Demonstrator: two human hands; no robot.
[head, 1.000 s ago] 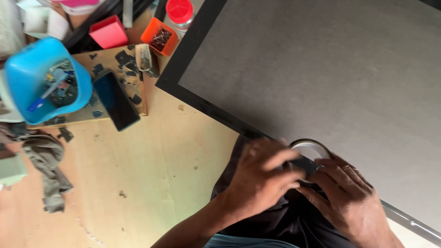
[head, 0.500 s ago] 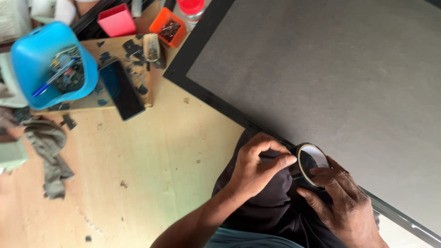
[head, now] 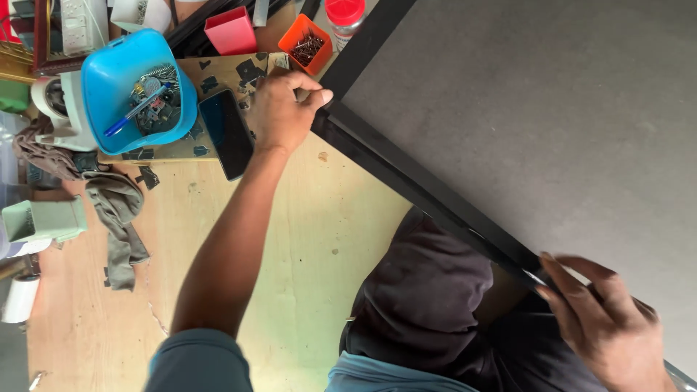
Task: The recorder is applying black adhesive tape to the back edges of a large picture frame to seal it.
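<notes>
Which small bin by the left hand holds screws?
The orange bin, nearest the left hand, holds dark screws; the red bin shows none.

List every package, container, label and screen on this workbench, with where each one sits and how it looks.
Phone: flat on the wooden board beside the left hand, dark blank screen.
Blue tub: upper left, rounded, holding small metal parts and a pen.
Orange box: top centre, small, open, holding small dark metal bits.
Red box: top, left of the orange one, open.
Jar: top edge, red lid.
</notes>
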